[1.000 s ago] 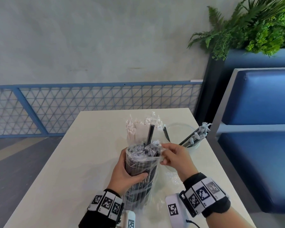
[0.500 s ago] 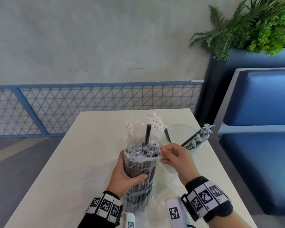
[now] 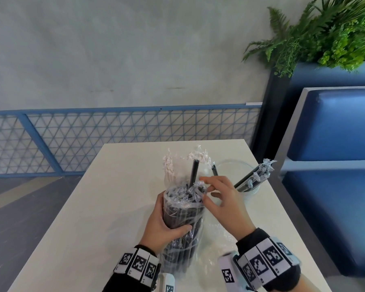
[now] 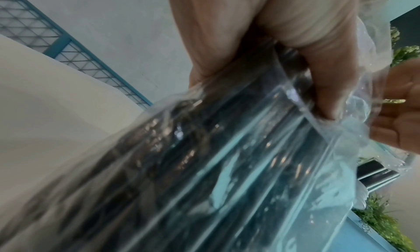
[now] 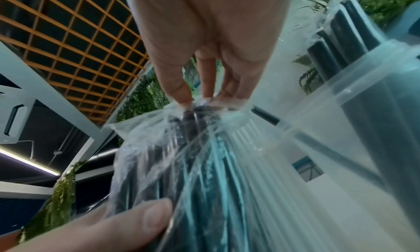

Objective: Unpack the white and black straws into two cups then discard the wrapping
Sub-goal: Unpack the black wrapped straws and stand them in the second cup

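Two hands work one clear plastic bag packed with black straws [image 3: 182, 220], stood upright near the middle of the pale rectangular table [image 3: 93, 207]. The left hand [image 3: 161, 226] wraps round the bag's middle, thumb across the front, holding it firm; the right hand [image 3: 221, 199] reaches its fingertips [image 5: 181, 97] into the crumpled open mouth, apparently pinching the straw tops, though just what they hold is hard to tell. One black straw [image 3: 193, 172] stands proud of the rest. Behind the bag stand white wrapped straws [image 3: 169, 169], and to the right a clear plastic cup [image 3: 232, 171] already holds a few black wrapped straws [image 3: 254, 175] leaning on its rim. To do this step well, I would keep the left grip low and steady, gather a small clutch of straws rather than the whole lot, and draw straight upward so the film does not drag along or snag.
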`<action>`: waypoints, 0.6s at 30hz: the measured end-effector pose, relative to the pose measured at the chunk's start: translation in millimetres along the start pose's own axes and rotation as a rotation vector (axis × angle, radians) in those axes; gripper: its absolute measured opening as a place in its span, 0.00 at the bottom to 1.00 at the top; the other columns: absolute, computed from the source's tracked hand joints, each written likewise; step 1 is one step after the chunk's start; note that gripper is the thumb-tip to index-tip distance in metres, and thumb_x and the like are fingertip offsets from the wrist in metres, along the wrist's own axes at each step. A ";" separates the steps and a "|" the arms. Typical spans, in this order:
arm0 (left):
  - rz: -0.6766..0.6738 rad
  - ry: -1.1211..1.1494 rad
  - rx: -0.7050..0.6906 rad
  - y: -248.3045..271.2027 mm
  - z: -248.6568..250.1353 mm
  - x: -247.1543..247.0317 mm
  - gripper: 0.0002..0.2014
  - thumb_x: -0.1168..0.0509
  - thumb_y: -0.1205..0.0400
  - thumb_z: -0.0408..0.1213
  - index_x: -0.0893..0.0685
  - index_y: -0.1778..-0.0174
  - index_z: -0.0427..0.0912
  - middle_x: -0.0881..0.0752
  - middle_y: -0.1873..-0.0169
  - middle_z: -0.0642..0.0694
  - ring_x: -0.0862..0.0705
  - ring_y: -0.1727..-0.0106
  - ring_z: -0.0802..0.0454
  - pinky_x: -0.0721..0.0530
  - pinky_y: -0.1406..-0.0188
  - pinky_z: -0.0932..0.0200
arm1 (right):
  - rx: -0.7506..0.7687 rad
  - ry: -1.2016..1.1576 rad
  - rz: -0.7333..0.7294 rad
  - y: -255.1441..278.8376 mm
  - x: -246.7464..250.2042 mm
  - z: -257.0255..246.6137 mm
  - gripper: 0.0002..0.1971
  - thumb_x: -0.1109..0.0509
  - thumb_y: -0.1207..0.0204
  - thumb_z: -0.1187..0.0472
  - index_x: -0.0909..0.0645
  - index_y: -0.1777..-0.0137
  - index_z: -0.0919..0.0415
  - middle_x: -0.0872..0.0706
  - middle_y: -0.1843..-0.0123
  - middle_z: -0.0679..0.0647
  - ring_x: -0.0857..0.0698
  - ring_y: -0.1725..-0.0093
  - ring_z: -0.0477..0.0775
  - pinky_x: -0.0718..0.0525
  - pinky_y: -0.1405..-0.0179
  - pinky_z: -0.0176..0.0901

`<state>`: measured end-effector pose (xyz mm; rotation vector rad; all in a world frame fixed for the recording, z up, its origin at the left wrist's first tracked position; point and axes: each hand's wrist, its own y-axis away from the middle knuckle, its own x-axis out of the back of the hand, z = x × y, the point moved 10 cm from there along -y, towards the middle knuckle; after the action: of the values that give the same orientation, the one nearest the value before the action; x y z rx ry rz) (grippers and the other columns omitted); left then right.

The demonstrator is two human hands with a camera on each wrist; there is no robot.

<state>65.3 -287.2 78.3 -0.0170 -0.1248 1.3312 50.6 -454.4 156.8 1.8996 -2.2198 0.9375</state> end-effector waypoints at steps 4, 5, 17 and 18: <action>-0.003 0.014 0.001 0.1 -0.7 2.7 0.43 0.18 0.44 0.37 0.30 0.35 0.61 0.14 0.43 0.58 0.15 0.39 0.57 0.16 0.41 0.57 | -0.184 -0.114 -0.143 2.0 -17.3 23.2 0.19 0.27 0.27 0.61 0.23 0.36 0.51 0.18 0.47 0.43 0.18 0.45 0.38 0.19 0.49 0.24; -0.003 0.015 0.002 0.6 -1.3 4.0 0.44 0.18 0.43 0.36 0.31 0.34 0.60 0.14 0.42 0.56 0.15 0.38 0.55 0.16 0.39 0.53 | -0.206 -0.140 -0.182 3.1 -20.7 26.2 0.20 0.27 0.27 0.60 0.23 0.35 0.53 0.16 0.47 0.44 0.18 0.43 0.39 0.19 0.48 0.26; -0.031 -0.005 0.013 1.2 -1.8 0.9 0.44 0.19 0.41 0.34 0.34 0.33 0.60 0.16 0.39 0.47 0.14 0.40 0.51 0.15 0.41 0.50 | -0.204 -0.003 -0.248 1.8 -32.1 20.6 0.20 0.21 0.35 0.52 0.24 0.46 0.46 0.26 0.57 0.41 0.24 0.59 0.39 0.23 0.58 0.31; -0.031 -0.007 0.014 0.8 -2.1 0.6 0.44 0.19 0.41 0.34 0.34 0.32 0.59 0.16 0.40 0.47 0.14 0.40 0.50 0.15 0.40 0.47 | -0.176 0.063 -0.273 0.6 -33.0 18.2 0.19 0.21 0.35 0.49 0.24 0.47 0.48 0.26 0.57 0.41 0.25 0.60 0.38 0.27 0.61 0.28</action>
<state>65.0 -286.3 76.2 0.0011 -0.1211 1.3012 63.7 -434.5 127.6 1.9932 -1.8766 0.7226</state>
